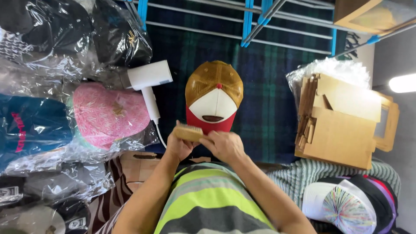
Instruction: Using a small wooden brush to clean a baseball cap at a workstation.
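I see a trucker cap [214, 97] at centre frame with tan open mesh, a smooth white front panel and a matt red cloth brim. The brush [188, 132] below it looks like pale bare wood. At left, glossy crinkled plastic bags [65, 65]; at right, matt brown cardboard boxes [342, 130].

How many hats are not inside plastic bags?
2: the red, white and tan cap on the plaid cloth by the hands, and the white cap with colourful stripes at bottom right. Dark caps beneath that one may be hidden.
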